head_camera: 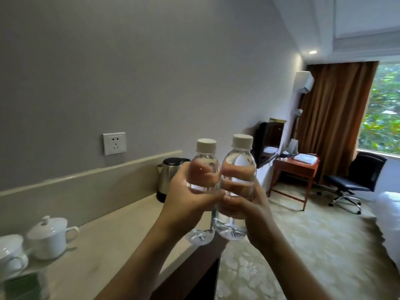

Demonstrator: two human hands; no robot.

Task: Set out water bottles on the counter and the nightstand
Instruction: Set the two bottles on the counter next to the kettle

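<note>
Left hand: the left hand [186, 200] is wrapped around the left bottle [204, 191] at its middle, fingers closed on it; the bottle stands upright in the air above the outer edge of the counter [112, 230].
Right hand: the right hand [244, 204] is clamped the same way on the right bottle [237, 187]; this one hangs past the counter's edge, over the carpet [303, 245].
Bottles: both are clear, full of water and sealed with pale caps; they are pressed side by side, touching.
Counter: it carries a steel kettle [167, 178] by the wall, two white lidded cups [50, 237] at the near left and something green at the bottom corner, too blurred to name; no bottle stands on it.
Progress: judging from this, nothing is set out yet; both bottles are in hand, so the counter placing looks like the step at hand and the nightstand is left after it.
Nightstand: not seen; only a strip of white bedding shows at the right edge, with a red-brown desk [294, 167] and a dark chair [357, 178] by the window.
Writing: no label can be read; a thin green sliver shows between the bottles, perhaps a label's edge, but no brand or text is legible; the wall socket [114, 143] bears none either.
</note>
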